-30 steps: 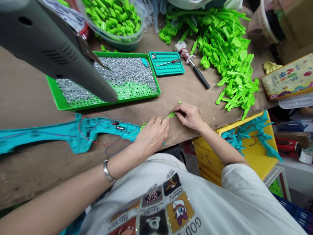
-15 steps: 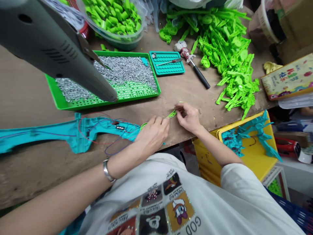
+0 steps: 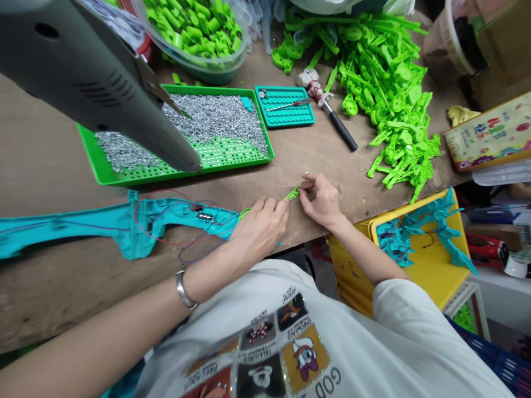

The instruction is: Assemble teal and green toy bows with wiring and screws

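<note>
A long teal plastic toy shell lies along the wooden table, with red and blue wires and a small metal part inside it. My left hand rests closed at the shell's right end, its fingertips on a small bright green plastic piece. My right hand pinches the other end of that green piece, just to the right, near the table's front edge.
A grey tool body hangs over a green tray of small metal pins. Behind lie a small teal tray, a black-handled tool, a bowl and a heap of green parts. A yellow crate of teal parts stands at the right.
My right hand's fingers have lifted slightly off the green piece's middle and now pinch its far end. My left hand and the teal shell have stayed in place.
</note>
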A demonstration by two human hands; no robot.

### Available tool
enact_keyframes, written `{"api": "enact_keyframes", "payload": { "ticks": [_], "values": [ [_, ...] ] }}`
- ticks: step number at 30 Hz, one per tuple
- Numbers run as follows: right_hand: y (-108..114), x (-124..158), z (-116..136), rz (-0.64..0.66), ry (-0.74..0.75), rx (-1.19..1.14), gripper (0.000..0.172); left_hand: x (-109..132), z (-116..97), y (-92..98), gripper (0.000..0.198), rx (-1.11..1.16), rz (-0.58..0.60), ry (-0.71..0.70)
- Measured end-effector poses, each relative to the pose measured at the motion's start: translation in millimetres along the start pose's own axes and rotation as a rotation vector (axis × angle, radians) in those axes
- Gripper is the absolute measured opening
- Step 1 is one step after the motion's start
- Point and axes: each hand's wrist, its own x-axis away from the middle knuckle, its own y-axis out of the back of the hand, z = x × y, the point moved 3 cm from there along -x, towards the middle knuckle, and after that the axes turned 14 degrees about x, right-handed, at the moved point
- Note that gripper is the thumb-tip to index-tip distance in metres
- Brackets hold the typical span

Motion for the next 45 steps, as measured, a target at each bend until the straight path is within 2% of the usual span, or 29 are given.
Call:
{"api": "enact_keyframes", "payload": {
  "ticks": [13,20,24,28,32,37,41,45],
  "values": [
    [-2.9,17.6,9.0,-0.063,0.095,0.085,0.031,0.1,-0.1,-2.9,0.036,-0.043,-0.002,-0.020],
    [-9.7,38.4,12.4,0.101,0.126,0.111,0.040,-0.1,1.5,-2.3,0.033,-0.015,-0.013,-0.028],
    [5.4,29.1,9.6,0.083,0.014,-0.016,0.036,0.6,0.9,-1.6,0.034,0.006,-0.013,-0.018],
    [16.3,20.5,6.9,0.035,-0.127,-0.164,0.041,0.5,0.5,-0.5,0.035,0.001,-0.011,-0.014],
    [13.4,21.7,13.5,-0.044,-0.051,-0.097,0.042,0.6,1.2,-1.5,0.034,-0.008,-0.021,-0.012],
    [3.4,24.1,16.1,-0.008,0.056,0.002,0.045,0.2,2.5,-2.2,0.037,-0.003,-0.002,0.007],
    [5.9,19.3,13.2,0.047,0.027,-0.030,0.038,5.1,4.0,8.9,0.048,0.038,0.010,0.069],
    [14.2,15.6,13.3,0.013,-0.007,-0.080,0.033,27.0,9.2,33.4,0.061,0.114,-0.076,0.172]
  ]
}}
